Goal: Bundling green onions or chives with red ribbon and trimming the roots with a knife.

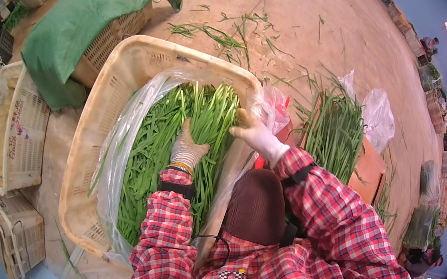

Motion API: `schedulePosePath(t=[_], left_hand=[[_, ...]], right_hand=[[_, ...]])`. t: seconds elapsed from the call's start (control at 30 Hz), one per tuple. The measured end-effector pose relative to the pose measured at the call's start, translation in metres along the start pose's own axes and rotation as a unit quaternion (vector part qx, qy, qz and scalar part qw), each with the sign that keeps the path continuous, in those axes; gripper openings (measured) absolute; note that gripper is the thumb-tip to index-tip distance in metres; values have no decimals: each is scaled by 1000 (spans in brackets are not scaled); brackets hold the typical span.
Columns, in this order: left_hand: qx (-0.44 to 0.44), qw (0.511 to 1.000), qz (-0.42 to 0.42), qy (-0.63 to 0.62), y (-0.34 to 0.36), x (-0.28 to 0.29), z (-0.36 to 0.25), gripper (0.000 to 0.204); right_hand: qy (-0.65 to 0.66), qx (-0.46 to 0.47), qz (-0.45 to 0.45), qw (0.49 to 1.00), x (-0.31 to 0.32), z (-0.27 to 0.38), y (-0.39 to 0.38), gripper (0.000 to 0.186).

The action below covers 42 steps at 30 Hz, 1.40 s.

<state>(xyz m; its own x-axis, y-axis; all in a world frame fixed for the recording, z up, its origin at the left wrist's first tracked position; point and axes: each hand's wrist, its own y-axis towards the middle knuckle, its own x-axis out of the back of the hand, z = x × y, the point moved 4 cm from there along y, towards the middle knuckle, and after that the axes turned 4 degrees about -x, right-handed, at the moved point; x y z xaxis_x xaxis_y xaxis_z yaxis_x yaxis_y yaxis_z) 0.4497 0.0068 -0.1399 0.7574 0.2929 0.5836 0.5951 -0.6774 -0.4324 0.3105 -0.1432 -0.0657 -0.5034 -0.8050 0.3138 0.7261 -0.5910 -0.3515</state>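
My left hand lies on the greens in the crate, left of frame centre; its fingertips are hidden, so I cannot tell whether it clamps any stalks. My right hand, at the crate's right side, has thumb and forefinger apart.

Status: the clear liner is in the crate and the greens fill much of it; I judge loading well advanced. Outstanding: the liner is not closed over the load, and a second bundle lies outside the crate, right of centre.
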Motion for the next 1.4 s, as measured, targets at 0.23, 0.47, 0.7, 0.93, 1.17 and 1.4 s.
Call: schedulePosePath(t=[0.23, 0.47, 0.7, 0.93, 1.17, 1.4], left_hand=[[-1, 999, -20, 32, -16, 2, -15, 105], [-61, 985, -80, 142, -16, 22, -38, 91], [-50, 992, -101, 61, 54, 25, -62, 81], [74, 997, 28, 23, 66, 6, -66, 75], [46, 999, 16, -1, 57, -18, -66, 70], [-62, 989, -45, -129, 35, -12, -71, 66]], right_hand=[[-98, -157, -238, 953, -43, -52, 70, 71], [-166, -172, -226, 944, -37, -65, 84, 49], [-296, -94, -183, 933, -24, -21, 79, 34], [-157, -155, -199, 955, -24, -52, 105, 70], [82, -48, -252, 963, -33, -86, 117, 44], [148, -34, -255, 955, -32, -25, 64, 46]])
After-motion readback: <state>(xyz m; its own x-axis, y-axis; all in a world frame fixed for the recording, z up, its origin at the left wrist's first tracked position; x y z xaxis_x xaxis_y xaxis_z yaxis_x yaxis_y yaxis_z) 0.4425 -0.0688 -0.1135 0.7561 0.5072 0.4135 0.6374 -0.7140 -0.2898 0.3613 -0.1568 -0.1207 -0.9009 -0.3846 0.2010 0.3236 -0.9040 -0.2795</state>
